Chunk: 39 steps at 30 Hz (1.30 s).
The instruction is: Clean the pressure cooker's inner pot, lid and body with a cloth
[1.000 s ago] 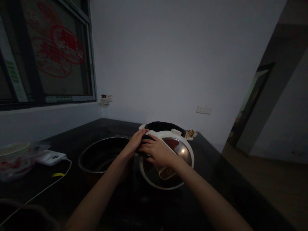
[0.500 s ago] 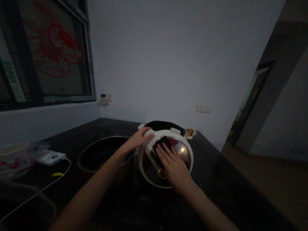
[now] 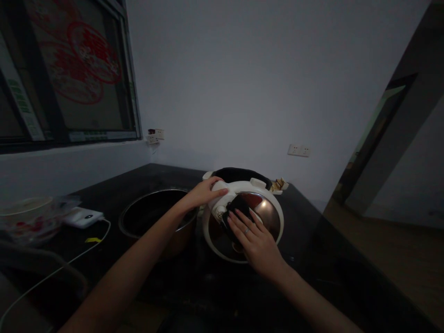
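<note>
A round lid (image 3: 274,222) with a white rim and a shiny, see-through-looking centre is propped at a tilt on the dark counter. My left hand (image 3: 203,194) grips its white upper-left edge, thumb on top. With fingers laid nearly flat, my right hand (image 3: 255,240), wearing a ring, presses a black cloth (image 3: 242,203) onto the lid's white handle bar. Behind the lid shows the black interior of a cooker (image 3: 236,174) with pale side handles. Left of the lid stands a dark round pot (image 3: 126,224), partly covered by my left forearm.
On the left of the counter (image 3: 326,259) are a bowl (image 3: 33,222) with a red pattern, a white box (image 3: 81,217) with a cable, and a yellow scrap (image 3: 93,240). Wall sockets (image 3: 299,150) sit above the counter's back. Its right edge drops to the floor.
The view has shifted slightly, so everything sits a little higher and further right. My right hand and the cloth remain on the lid's handle bar, and my left hand keeps its grip.
</note>
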### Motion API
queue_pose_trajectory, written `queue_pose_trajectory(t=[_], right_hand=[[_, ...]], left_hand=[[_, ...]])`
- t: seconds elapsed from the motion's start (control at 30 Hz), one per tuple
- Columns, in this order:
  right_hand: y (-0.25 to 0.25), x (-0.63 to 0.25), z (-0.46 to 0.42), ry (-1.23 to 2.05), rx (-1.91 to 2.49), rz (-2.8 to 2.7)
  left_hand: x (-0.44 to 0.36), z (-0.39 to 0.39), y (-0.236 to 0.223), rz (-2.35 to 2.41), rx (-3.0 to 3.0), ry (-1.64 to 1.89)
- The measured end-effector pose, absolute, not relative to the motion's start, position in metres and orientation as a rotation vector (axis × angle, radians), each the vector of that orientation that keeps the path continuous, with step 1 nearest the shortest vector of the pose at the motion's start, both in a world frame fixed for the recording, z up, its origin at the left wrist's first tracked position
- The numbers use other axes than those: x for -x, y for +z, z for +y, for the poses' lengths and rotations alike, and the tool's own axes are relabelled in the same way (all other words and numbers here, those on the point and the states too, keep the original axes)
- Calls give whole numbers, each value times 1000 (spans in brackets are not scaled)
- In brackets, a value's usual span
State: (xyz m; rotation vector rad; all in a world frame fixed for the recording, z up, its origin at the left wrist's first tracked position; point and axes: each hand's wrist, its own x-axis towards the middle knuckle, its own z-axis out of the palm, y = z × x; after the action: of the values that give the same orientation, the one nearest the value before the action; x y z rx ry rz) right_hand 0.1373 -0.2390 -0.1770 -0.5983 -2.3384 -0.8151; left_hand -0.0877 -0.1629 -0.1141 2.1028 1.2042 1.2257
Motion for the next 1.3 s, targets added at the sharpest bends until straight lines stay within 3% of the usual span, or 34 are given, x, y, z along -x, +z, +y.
queue_pose_trajectory(t=[0.27,0.47,0.9,1.1,1.3], right_hand=[[-178,-154,-240,-481,607,-2312],[-179,-159,-256,-184,740,-1882],[-201,-85,-269,-781,737,-2140],[-192,-70,-262,-868,761,-2202],[-224,-87,-250,-875,576,-2290]], left_hand=[[76,-170,-103,1282,-2178,1150],[61,-174,-98,1206,-2210,1094],[38,-188,-79,1305,-2266,938],[30,-186,-79,1399,-2319,949],[29,-183,-82,1368,-2323,1042]])
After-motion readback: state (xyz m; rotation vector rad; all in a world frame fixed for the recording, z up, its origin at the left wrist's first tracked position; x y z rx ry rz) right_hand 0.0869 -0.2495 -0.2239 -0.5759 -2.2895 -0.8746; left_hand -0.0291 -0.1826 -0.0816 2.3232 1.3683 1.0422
